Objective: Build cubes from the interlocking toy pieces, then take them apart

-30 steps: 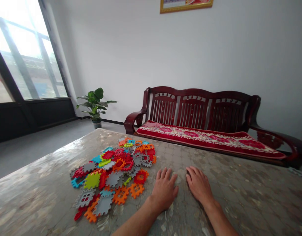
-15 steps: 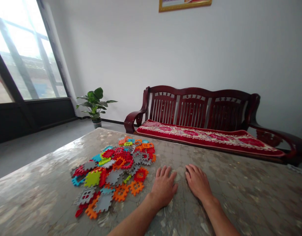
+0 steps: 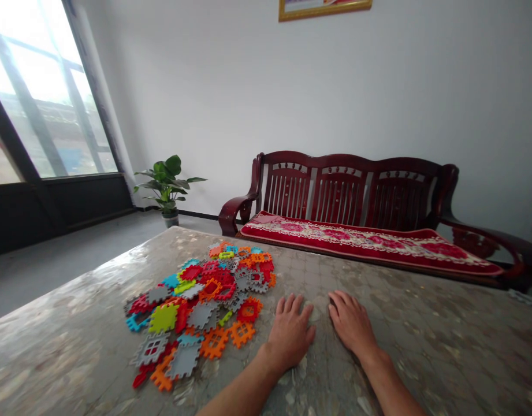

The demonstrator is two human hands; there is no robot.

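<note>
My left hand (image 3: 290, 330) lies palm down on the table, fingers spread and nothing in it. To its left is a loose heap of notched plastic building panels in red, orange, grey, blue and lime green. Closest to that hand are an orange window panel (image 3: 242, 333) and a red-orange panel (image 3: 249, 311), both apart from the fingers. My right hand (image 3: 351, 321) also rests flat on the tabletop, holding nothing, a short gap from the left one. A lime green square panel (image 3: 163, 318) and a grey square panel (image 3: 184, 359) lie at the heap's near side.
The table (image 3: 421, 335) has a patterned grey-brown cover. Behind it stands a dark red wooden bench (image 3: 339, 190) with a red floral seat cover (image 3: 369, 240). A potted plant (image 3: 167, 179) is on the floor at the left. Something small and grey (image 3: 523, 298) lies at the table's far right.
Both hands stay flat on the table. The view has shifted very slightly; the panels lie as they did before.
</note>
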